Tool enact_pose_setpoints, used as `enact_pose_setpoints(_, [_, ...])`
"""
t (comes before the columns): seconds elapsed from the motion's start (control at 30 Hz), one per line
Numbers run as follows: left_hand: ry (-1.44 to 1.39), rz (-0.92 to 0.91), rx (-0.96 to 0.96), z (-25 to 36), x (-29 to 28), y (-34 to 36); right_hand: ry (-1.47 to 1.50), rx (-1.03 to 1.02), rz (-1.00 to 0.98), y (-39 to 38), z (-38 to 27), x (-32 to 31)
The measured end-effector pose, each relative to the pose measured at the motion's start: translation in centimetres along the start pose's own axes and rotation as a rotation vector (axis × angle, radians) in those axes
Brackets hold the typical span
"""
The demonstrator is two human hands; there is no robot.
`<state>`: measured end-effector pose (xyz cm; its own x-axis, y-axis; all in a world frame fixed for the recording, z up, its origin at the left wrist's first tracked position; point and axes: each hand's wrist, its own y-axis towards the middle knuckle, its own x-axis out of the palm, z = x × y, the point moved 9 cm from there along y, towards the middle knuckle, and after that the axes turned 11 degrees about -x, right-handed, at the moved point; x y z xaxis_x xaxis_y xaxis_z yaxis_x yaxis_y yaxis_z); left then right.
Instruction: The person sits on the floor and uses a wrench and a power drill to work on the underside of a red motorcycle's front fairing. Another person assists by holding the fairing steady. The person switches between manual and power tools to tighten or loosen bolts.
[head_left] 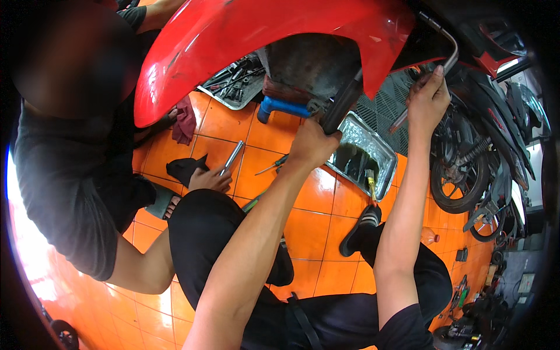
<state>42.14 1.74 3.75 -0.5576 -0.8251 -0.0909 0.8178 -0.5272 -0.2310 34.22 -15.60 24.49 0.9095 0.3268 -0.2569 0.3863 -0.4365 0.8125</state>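
My left hand point(312, 144) grips a dark cylindrical part point(341, 102) under the red motorcycle bodywork point(245, 23), beside a grimy dark metal piece point(309, 64). To its right, my right hand point(429, 96) is closed around a bent silver metal wrench point(449, 44), which reaches up toward the dark underside of the red panel. Just below my hands lies a metal tray point(388, 172) with dark oil in it and a yellow-handled brush point(371, 186).
A co-worker point(64, 181) crouches at left, one hand point(213, 182) holding a silver tool point(232, 158). Also around are a tool tray point(233, 96), blue stand point(280, 108), screwdriver point(265, 169), red rag point(182, 122), parked motorcycles point(466, 163) at right, orange tiled floor point(303, 233) and a plastic bottle point(430, 236).
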Motion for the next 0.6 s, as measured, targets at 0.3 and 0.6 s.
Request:
enact_pose_setpoints(0.3, [0.006, 0.047, 0.049, 0.3, 0.1, -0.1, -0.161, -0.069, -0.024, 1.7, 2.2, -0.1])
enact_pose_setpoints(0.6, [-0.031, 0.017, 0.086, -0.3, 0.3, 0.5, 0.259, 0.187, -0.045, -0.4, 2.7, 0.7])
